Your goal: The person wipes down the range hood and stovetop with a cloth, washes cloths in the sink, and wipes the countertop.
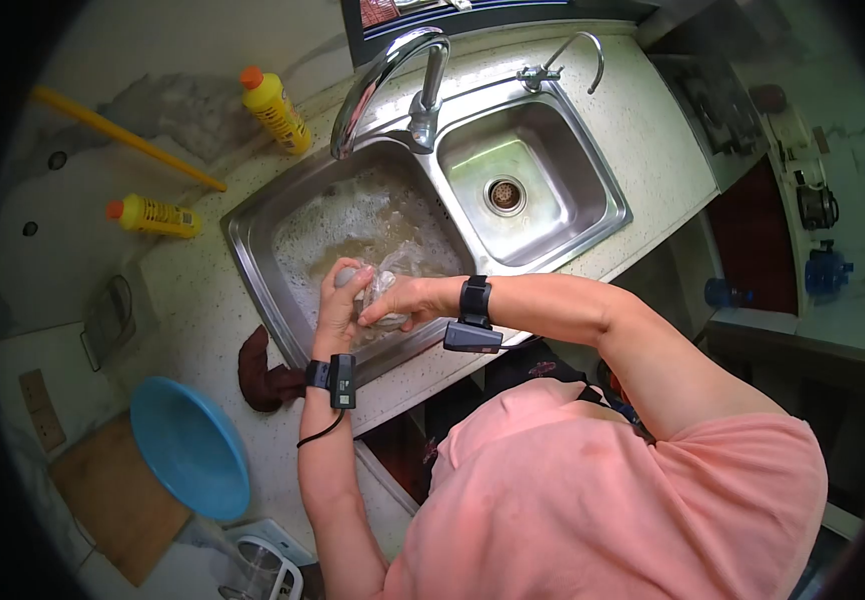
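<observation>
Over the near edge of the left sink basin (298,215), which holds cloudy, foamy water (358,205), both hands meet around a wet, whitish translucent item (386,283). My left hand (338,300) has its fingers curled on the item's left side, with something greyish at the fingertips. From the right, my right hand (405,300) grips the same item, its fingers bent round it. What exactly the item is cannot be made out. The chrome faucet (393,75) arches above the basin behind the hands.
Right of the hands lies a second steel basin (543,225) with a drain. Yellow bottles (278,112) and a yellow stick (133,140) are at upper left. A dark red cloth (265,372), a blue basin (191,448) and a wooden board (118,500) sit at lower left.
</observation>
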Demonstrator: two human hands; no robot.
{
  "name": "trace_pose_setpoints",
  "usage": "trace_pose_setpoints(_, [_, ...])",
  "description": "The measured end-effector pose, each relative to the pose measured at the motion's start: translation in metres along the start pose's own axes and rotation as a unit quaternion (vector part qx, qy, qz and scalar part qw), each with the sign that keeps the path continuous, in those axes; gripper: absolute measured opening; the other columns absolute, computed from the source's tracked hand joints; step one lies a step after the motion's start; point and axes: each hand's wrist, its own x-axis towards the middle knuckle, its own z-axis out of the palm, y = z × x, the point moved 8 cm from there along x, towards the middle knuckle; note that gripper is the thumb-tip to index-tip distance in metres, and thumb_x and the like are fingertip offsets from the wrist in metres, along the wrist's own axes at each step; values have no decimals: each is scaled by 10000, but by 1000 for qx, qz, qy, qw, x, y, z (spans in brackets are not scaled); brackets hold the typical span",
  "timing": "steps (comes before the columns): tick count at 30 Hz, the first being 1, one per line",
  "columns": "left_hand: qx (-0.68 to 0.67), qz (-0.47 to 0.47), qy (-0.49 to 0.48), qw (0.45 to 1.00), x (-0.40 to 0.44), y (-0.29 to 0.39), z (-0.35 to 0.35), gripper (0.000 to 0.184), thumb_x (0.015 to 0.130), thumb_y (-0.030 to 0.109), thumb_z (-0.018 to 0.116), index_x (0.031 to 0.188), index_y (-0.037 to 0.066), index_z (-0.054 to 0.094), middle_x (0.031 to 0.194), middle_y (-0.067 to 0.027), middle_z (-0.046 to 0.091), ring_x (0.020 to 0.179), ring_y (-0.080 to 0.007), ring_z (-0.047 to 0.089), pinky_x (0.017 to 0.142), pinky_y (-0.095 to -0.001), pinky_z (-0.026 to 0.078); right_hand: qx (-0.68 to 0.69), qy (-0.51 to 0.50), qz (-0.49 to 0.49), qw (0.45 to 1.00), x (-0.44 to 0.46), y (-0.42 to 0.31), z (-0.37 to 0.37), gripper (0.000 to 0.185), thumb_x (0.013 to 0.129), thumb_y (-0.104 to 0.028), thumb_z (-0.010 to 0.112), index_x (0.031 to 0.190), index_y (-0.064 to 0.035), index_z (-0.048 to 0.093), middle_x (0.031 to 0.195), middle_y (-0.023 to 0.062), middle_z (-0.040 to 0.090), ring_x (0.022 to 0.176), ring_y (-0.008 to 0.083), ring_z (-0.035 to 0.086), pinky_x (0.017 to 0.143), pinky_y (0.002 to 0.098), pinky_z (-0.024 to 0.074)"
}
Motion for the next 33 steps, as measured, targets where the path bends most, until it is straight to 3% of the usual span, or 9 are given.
trace_pose_setpoints(1, [22,5,19,1000,2,-3,-2,178,774,119,729,841,93,566,785,26,550,707,-80,511,640,-235,427,-10,83,5,996,-2,-1,-2,533,657,-348,797,1099,-165,560,941,-9,619,889,149,565,674,321,480])
trace_pose_setpoints(4, [51,22,45,997,6,-7,0,138,780,88,696,803,85,561,758,25,543,685,-74,490,606,-235,410,-64,138,-49,987,4,0,-8,480,602,-296,795,973,-81,578,833,57,592,652,179,564,519,325,465])
trace_pose_setpoints(7, [92,35,37,994,11,-14,0,117,777,63,669,788,76,553,741,26,532,672,-73,480,594,-237,404,-112,160,-58,979,15,11,-14,451,587,-290,781,931,-62,599,783,61,611,656,168,584,516,347,483])
trace_pose_setpoints(10, [134,58,37,989,15,-18,-2,102,773,44,646,799,72,552,742,24,526,672,-76,483,594,-234,403,-116,215,-228,943,32,16,-23,423,580,-301,780,889,-60,620,734,78,625,625,171,591,519,332,500])
trace_pose_setpoints(14, [83,53,40,994,22,-29,-2,127,789,34,633,861,81,539,798,11,526,695,-81,498,613,-238,423,-231,235,-115,937,15,9,-32,443,596,-314,788,900,-30,636,849,122,665,772,255,635,731,347,511])
trace_pose_setpoints(20, [3,1,58,998,-13,-9,11,665,856,209,692,1391,131,305,1240,-119,515,1120,-250,523,898,-374,469,-437,348,-282,780,-34,-34,-31,707,644,-452,796,1004,95,530,975,294,594,930,421,588,819,461,477])
trace_pose_setpoints(24, [-90,-23,110,990,-22,-31,-9,579,864,213,677,1344,72,385,1251,-106,533,1108,-271,549,961,-411,432,-361,283,-294,838,-37,-37,-33,440,803,-301,659,1021,60,532,1018,314,564,956,456,553,839,490,455])
trace_pose_setpoints(28, [-168,-12,52,984,-43,-28,-15,485,868,62,618,1316,29,434,1256,-104,541,1117,-254,544,986,-397,414,-341,313,-408,786,-83,-76,-46,254,787,-122,571,961,62,551,833,322,593,882,476,571,767,501,470])
trace_pose_setpoints(33, [-100,29,14,994,-78,2,14,555,771,-46,519,1313,50,449,1253,-103,549,1135,-259,537,973,-378,423,-203,299,-422,832,-120,-124,-41,372,900,-364,584,1009,-9,570,935,244,630,913,433,592,777,458,469])
